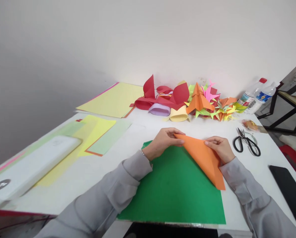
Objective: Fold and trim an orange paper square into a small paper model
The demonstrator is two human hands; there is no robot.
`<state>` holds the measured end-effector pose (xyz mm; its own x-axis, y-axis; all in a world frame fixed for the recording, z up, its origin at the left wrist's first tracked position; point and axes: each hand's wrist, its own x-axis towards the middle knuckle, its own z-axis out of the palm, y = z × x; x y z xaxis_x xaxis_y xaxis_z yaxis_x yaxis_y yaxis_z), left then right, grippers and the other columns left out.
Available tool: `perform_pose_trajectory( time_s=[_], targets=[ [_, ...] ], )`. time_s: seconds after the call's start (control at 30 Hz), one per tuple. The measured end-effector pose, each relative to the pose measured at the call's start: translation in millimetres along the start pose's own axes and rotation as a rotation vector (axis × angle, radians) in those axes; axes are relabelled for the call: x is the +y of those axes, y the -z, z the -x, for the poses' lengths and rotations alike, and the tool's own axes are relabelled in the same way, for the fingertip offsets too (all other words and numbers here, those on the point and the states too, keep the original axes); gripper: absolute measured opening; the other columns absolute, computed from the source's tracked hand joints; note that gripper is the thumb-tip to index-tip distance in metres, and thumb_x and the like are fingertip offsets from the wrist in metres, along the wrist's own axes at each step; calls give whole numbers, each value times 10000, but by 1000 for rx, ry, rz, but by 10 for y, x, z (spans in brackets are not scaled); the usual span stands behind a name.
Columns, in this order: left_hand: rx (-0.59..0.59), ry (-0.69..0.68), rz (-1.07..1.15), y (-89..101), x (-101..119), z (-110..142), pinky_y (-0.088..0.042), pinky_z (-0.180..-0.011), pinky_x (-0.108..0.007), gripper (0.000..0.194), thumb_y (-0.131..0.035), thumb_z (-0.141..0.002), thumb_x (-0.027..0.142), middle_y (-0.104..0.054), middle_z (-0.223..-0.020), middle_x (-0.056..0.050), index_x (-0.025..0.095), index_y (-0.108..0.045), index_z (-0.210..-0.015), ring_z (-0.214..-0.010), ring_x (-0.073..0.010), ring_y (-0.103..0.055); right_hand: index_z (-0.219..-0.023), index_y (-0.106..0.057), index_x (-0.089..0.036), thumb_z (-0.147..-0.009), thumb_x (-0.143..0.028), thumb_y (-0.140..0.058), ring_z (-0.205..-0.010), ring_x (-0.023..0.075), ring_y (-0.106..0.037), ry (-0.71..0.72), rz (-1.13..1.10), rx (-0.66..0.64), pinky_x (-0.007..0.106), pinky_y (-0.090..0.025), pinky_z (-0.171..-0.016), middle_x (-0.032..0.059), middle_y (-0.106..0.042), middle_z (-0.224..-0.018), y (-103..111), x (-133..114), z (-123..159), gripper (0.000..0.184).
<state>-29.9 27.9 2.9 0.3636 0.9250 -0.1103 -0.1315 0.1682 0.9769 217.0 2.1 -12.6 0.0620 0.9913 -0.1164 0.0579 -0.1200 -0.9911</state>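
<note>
An orange sheet of paper, folded over on a slant, is held between both hands above a green sheet lying flat on the table. My left hand pinches its upper left corner between thumb and fingers. At the upper right edge, my right hand grips the same paper, thumb on top and fingers partly hidden behind it. One pointed end of the orange paper hangs down towards the green sheet's right edge.
Black-handled scissors lie right of my right hand, with a black phone nearer. Folded paper pieces and plastic bottles stand along the wall. A white device and yellow sheets are at left.
</note>
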Motion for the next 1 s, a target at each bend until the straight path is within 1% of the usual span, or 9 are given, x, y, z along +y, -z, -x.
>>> perform_pose_trajectory(
  time_s=[0.07,0.1,0.27,0.37,0.5,0.67,0.73,0.83,1.0],
  targets=[
    [-34,-103,-148,64,23,-15,-513,-825,-379,386,-849,-477,232,-685,-1019,-88,148,-694,-820,-905,-226,-638,-696,-718,-172,-501,-346,-850,-513,134,-588,3,-21,7,250,-440,-504,17,-692,-594,22,17,-22,292],
    [-57,-124,-203,93,36,-21,-495,-867,-397,365,-846,-480,234,-678,-1046,-99,146,-696,-801,-957,-243,-627,-696,-716,-174,-499,-339,-851,-515,133,-590,5,-32,7,248,-441,-507,14,-692,-595,29,22,-29,290],
    [-152,-214,-291,180,89,-29,-506,-853,-418,277,-804,-526,202,-659,-1041,-119,140,-658,-754,-1000,-258,-614,-685,-714,-184,-504,-322,-851,-530,125,-601,20,-62,-3,243,-451,-540,5,-697,-597,19,14,-24,267],
    [-196,-301,-406,194,105,-20,-509,-837,-400,153,-746,-590,187,-660,-1006,-109,149,-616,-661,-968,-239,-620,-676,-712,-180,-499,-327,-852,-513,131,-593,8,-69,-9,247,-445,-517,6,-688,-581,4,5,-12,270],
    [-153,-415,-566,195,95,-11,-503,-823,-381,145,-672,-662,192,-679,-974,-97,166,-569,-564,-920,-222,-626,-667,-710,-180,-508,-322,-851,-490,121,-578,9,-80,-10,237,-434,-492,0,-672,-560,9,24,-18,256],
    [-101,-484,-559,185,75,-5,-505,-834,-393,168,-674,-675,212,-691,-998,-109,175,-556,-560,-951,-236,-628,-672,-710,-180,-524,-308,-848,-497,117,-579,32,-87,-4,223,-435,-486,2,-676,-567,10,39,-25,239],
    [-90,-481,-507,182,81,-3,-503,-851,-405,190,-694,-669,242,-697,-987,-115,175,-551,-563,-973,-244,-625,-670,-705,-177,-519,-310,-849,-499,122,-583,25,-109,4,226,-449,-488,6,-677,-570,9,22,-22,247],
    [-34,-402,-380,175,107,0,-523,-825,-406,230,-726,-654,322,-709,-937,-111,170,-564,-595,-953,-251,-635,-671,-692,-175,-552,-368,-823,-494,125,-586,-17,-210,-8,233,-460,-474,25,-699,-634,33,-18,-30,262],
    [92,-220,-205,135,156,5,-564,-625,-339,315,-727,-672,396,-684,-772,-46,152,-617,-838,-680,-180,-648,-794,-676,-202,-633,-579,-673,-529,173,-621,-6,-376,-41,261,-455,-434,30,-690,-670,77,-55,-87,410]
  ],
)
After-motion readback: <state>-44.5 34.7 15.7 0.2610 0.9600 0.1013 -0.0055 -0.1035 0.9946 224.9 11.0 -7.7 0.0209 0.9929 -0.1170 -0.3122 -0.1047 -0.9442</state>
